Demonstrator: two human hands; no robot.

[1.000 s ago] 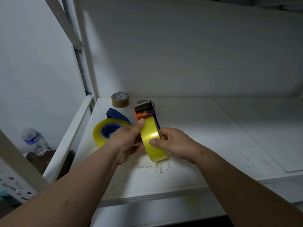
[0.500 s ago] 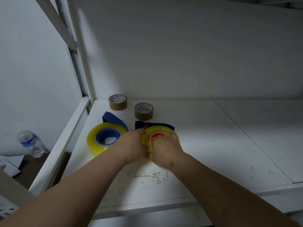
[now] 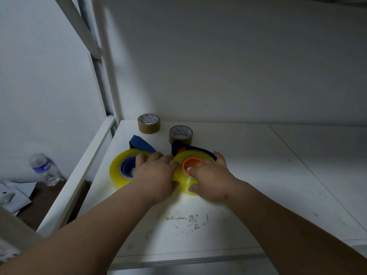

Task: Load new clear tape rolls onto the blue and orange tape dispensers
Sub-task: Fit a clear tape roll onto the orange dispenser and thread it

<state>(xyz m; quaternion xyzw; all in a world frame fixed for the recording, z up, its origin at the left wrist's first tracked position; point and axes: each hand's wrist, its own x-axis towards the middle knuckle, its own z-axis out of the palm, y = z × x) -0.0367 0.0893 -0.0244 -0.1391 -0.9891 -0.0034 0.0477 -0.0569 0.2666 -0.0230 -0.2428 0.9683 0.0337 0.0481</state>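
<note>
Both hands' grip is laid on the right-hand clear tape roll (image 3: 185,180), which lies flat on the white shelf (image 3: 258,185) around the orange hub (image 3: 190,164) of the orange tape dispenser (image 3: 179,148). Right hand (image 3: 212,179): fingers spread over the roll's top and hub, thumb pressed to the near side wall, so the roll is clasped. Left hand (image 3: 156,175): palm down, fingers loosely apart, touching the roll's left edge; whether it is clamped on anything cannot be told. Dispenser's dark blue frame is seen behind the roll. Just left, a second clear tape roll (image 3: 119,171) is seated on the blue tape dispenser (image 3: 139,143), partly covered by the left hand. Behind, two brown tape rolls (image 3: 149,124) stand near the back wall, slightly apart. Scuff marks (image 3: 184,220) are seen on the shelf's near part. Off the shelf, lower left, a water bottle (image 3: 44,169) is seen beside papers (image 3: 14,193).
</note>
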